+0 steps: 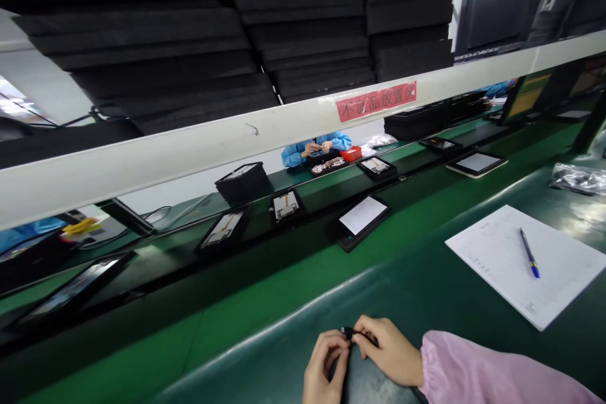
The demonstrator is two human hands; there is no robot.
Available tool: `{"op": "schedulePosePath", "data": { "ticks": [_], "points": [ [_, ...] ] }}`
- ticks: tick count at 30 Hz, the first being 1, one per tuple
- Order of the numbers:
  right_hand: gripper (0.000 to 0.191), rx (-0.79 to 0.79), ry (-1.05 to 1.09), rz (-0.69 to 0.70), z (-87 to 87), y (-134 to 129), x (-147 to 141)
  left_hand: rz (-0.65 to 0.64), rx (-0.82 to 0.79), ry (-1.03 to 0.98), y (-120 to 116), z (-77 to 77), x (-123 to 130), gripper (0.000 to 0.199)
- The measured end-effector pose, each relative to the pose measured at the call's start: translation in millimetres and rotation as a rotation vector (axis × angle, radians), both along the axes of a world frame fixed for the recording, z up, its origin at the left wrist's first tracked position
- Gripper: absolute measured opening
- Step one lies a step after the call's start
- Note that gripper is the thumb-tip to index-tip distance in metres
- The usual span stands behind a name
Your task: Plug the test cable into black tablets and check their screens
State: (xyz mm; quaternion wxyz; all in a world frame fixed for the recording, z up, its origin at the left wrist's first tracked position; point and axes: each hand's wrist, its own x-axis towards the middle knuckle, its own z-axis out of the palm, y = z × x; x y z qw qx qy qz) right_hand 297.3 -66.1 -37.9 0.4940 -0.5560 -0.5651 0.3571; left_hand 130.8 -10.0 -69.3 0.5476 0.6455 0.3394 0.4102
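My right hand point(391, 350), in a pink sleeve, pinches a black cable point(349, 332) just behind its small plug with a metal tip. Close by on the left, my left hand point(326, 369) is curled, its thumb and fingertips closed at the same cable beside the plug. Part of the cable runs down between the hands and out at the bottom edge. Both hands are low over the green bench mat point(379, 290), near its front side.
A sheet of paper point(502, 271) with a pen point(529, 252) on it lies to the right. Beyond runs a green conveyor point(284, 271) with several tablet-like devices in black trays. A white shelf beam point(213, 158) crosses above, under stacked black foam point(303, 25). A co-worker's blue sleeve point(292, 156) shows opposite.
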Motion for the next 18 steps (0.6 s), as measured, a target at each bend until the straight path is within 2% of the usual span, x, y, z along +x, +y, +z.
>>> {"op": "schedulePosePath", "data": {
  "ticks": [5, 11, 14, 18],
  "points": [
    [0.02, -0.002, -0.002, 0.026, -1.3, -1.7, 0.5, -0.022, 0.17, 0.112, -0.1, 5.7, -5.3, 0.012],
    [0.027, -0.002, -0.021, 0.041, -8.1, 1.3, 6.6, -0.037, 0.2, 0.188, 4.4, 16.7, -4.0, 0.015],
    [0.031, 0.01, -0.029, 0.086, -20.0, -1.2, 15.4, -0.111, 0.286, 0.166, -2.0, 15.2, 3.3, 0.018],
    [0.036, 0.038, -0.098, 0.055, -46.2, -3.2, 24.6, -0.291, 0.425, 0.157, -5.4, 3.1, 8.3, 0.011]
  ]
}}
